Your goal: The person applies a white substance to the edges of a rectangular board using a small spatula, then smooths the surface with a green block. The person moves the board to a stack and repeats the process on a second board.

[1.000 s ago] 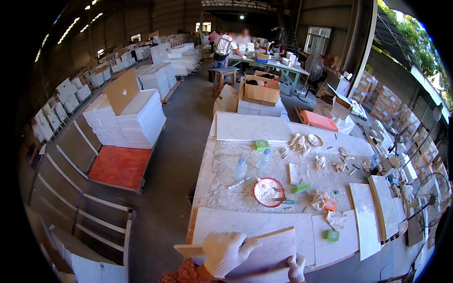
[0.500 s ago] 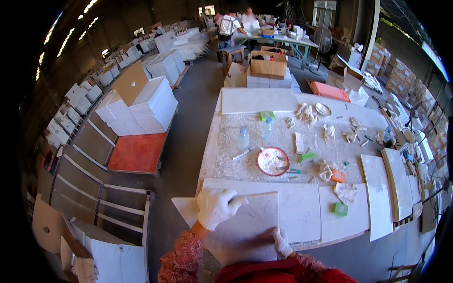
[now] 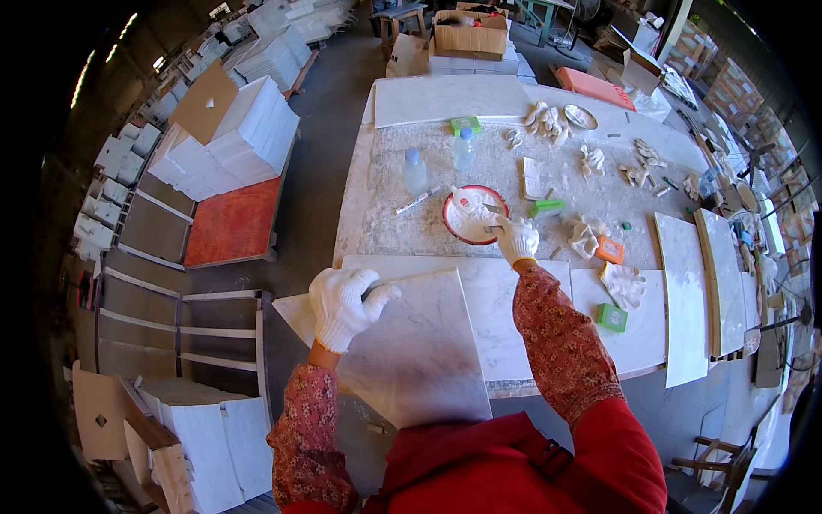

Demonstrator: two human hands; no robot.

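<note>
The left hand (image 3: 347, 308), in a white glove, lies over the far edge of a tilted marble slab (image 3: 415, 347), thumb and forefinger well parted in a curve. Its other fingertips are hidden, so I cannot tell whether they grip. The slab reaches from under this hand back to the person's red apron (image 3: 479, 463), overlapping a flat slab (image 3: 514, 295) on the counter (image 3: 364, 197).

The right hand (image 3: 517, 240), gloved too, is ahead and to the right of the left one, fingers folded in around the handle of a putty knife (image 3: 490, 229). The glove hides the handle; the blade sticks out leftward over a red-rimmed plate (image 3: 444, 218) of white paste (image 3: 469, 224).

Left of the right hand, past the plate, lies a marker (image 3: 418, 201), with two bottles (image 3: 415, 171) standing beyond it. Just ahead and right of that hand is a green block (image 3: 546, 208); farther right come an orange box (image 3: 610, 249), a loose glove (image 3: 622, 285) and, nearer the person, a green box (image 3: 611, 318).
</note>
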